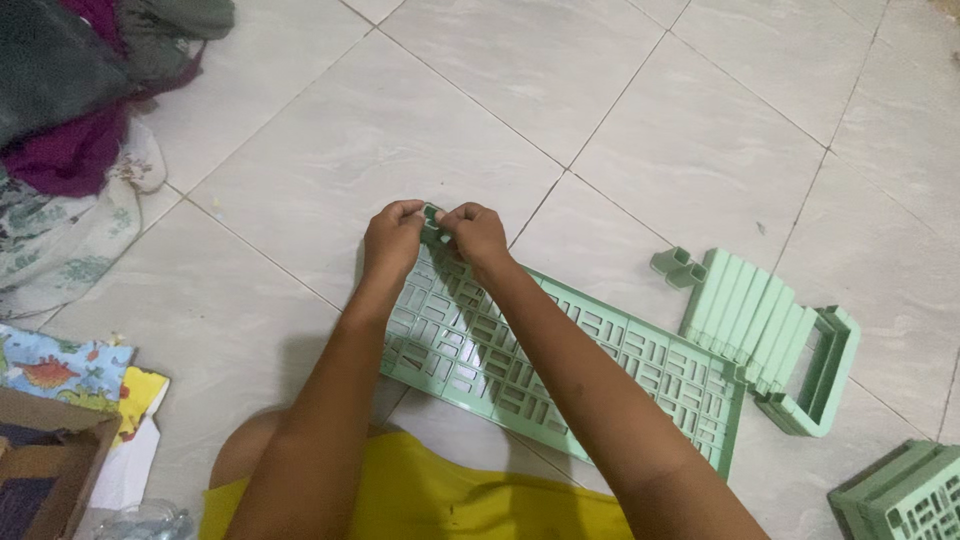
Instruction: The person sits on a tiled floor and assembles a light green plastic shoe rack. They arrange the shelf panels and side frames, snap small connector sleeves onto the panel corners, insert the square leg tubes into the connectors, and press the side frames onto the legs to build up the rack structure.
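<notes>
A long pale green plastic lattice panel (pixel 600 360) lies flat on the tiled floor in front of me. My left hand (pixel 392 240) and my right hand (pixel 474 235) meet at its far left corner. Both pinch a small green plastic piece (pixel 432 213) at that corner. Whether the piece is joined to the panel I cannot tell. My forearms cross over the panel's near half.
A stack of green slats (pixel 748 310) with a green frame (pixel 825 375) lies right of the panel, a small green connector (pixel 676 266) beside it. Another green lattice part (pixel 905 495) sits bottom right. Crumpled clothes (pixel 70 110) lie top left; a cardboard box (pixel 45 470) and printed papers bottom left.
</notes>
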